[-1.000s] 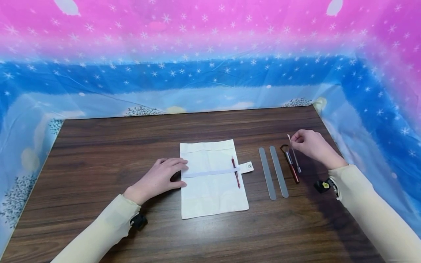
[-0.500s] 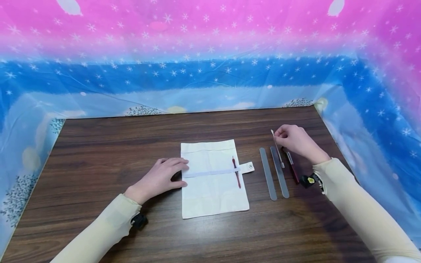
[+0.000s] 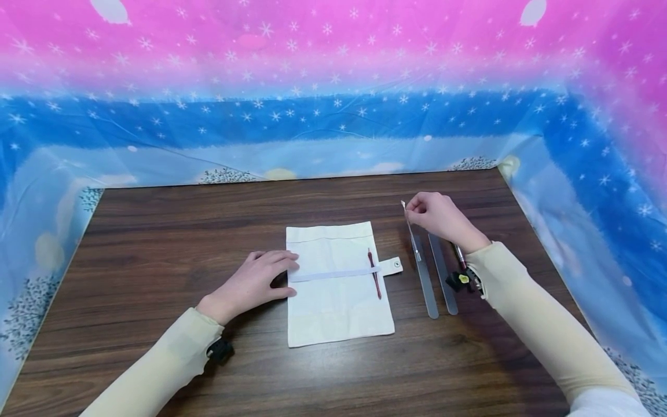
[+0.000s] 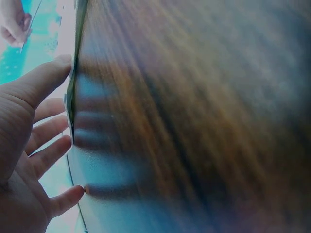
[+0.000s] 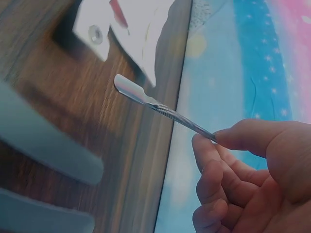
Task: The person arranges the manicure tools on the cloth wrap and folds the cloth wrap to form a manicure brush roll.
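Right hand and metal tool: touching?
Touching. The right wrist view shows it plainly: the right hand pinches one end of the metal tool.

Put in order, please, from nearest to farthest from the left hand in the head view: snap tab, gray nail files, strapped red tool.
1. Strapped red tool: pouch's right side.
2. Snap tab: just beyond the pouch's right edge.
3. Gray nail files: both farther right.

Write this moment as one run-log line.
left hand: touches pouch; right hand: pinches metal tool; red tool: under band; files: on table
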Demonstrator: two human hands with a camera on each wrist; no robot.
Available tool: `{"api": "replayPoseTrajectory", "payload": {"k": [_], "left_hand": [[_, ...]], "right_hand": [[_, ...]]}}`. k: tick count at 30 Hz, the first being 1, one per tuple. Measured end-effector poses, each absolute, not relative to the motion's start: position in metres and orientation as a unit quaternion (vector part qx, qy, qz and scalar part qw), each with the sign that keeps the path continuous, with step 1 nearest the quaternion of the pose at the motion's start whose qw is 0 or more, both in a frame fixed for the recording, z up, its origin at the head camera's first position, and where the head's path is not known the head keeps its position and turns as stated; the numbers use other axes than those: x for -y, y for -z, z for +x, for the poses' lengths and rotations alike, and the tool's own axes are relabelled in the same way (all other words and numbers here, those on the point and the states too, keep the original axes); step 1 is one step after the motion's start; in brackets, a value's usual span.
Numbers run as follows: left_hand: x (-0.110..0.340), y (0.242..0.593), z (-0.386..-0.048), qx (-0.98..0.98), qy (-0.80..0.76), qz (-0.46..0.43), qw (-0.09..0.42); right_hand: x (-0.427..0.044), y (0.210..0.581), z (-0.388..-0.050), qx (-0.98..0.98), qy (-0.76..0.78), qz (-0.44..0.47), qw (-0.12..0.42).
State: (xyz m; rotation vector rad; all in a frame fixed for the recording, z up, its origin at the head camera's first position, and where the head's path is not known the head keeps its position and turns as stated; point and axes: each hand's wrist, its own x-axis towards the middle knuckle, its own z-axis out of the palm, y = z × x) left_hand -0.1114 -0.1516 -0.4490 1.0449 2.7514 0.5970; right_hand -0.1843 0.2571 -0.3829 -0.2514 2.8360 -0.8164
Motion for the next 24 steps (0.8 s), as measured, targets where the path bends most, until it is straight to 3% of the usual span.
{"api": "replayPoseTrajectory", "payload": {"k": [24], "left_hand": [[0.150, 0.446, -0.111, -0.914, -0.200, 0.345, 0.079]], "right_hand": [[-0.205, 0.403, -0.195, -0.927, 0.342, -0.095, 0.117]]}}
